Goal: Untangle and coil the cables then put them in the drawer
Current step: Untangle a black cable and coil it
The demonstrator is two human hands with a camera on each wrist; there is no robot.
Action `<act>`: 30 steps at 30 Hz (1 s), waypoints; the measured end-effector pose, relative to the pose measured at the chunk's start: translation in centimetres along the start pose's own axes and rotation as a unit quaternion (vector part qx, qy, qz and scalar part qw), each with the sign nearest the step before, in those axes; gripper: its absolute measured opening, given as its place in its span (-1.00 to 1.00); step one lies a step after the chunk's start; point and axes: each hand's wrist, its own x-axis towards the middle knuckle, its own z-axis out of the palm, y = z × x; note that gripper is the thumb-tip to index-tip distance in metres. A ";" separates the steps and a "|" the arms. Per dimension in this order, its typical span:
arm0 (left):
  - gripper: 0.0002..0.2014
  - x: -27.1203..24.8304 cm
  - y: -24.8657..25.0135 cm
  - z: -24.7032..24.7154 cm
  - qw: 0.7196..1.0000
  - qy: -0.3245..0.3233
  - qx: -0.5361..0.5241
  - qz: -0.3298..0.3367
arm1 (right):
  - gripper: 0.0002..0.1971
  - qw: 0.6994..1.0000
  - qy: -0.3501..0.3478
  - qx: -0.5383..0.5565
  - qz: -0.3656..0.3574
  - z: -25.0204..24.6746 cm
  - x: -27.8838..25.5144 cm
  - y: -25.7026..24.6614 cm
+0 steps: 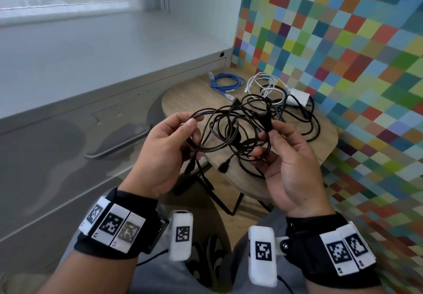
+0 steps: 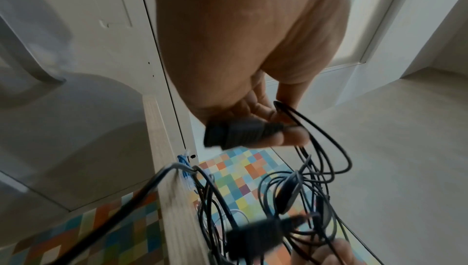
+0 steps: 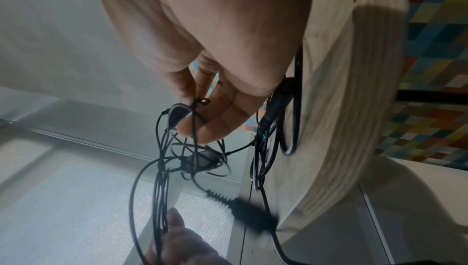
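A tangle of black cables (image 1: pixel 231 131) hangs between both hands above the near edge of a small wooden table (image 1: pixel 242 179). My left hand (image 1: pixel 174 138) grips several loops at the tangle's left side, thumb on top; in the left wrist view its fingers (image 2: pixel 291 137) curl round a black plug (image 2: pixel 235 133). My right hand (image 1: pixel 274 147) pinches strands at the right side, seen also in the right wrist view as the black cables (image 3: pixel 192 149) under its fingers (image 3: pixel 210 125). Two black plugs dangle below. More black cable trails back onto the table.
A coiled blue cable (image 1: pixel 226 83) and a white cable (image 1: pixel 267 87) with a white adapter (image 1: pixel 297 97) lie at the table's far side. A grey drawer cabinet with a handle (image 1: pixel 116 144) stands shut to the left. A multicoloured checkered wall (image 1: pixel 343 64) borders the right.
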 end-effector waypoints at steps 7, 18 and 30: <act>-0.70 0.2 0.5 0.5 0.997 -0.041 -0.060 0.014 | -0.70 1.000 0.022 -0.002 -0.020 -1.3 0.0 -0.6; -0.53 0.6 -0.4 1.9 0.997 -0.076 -0.004 0.034 | -0.71 1.000 -0.004 -0.004 -0.026 -2.0 -0.9 -0.8; -0.40 -0.1 -0.8 5.2 0.975 -0.115 0.188 0.031 | -0.80 0.999 -0.026 -0.018 -0.030 -2.4 -2.1 -0.7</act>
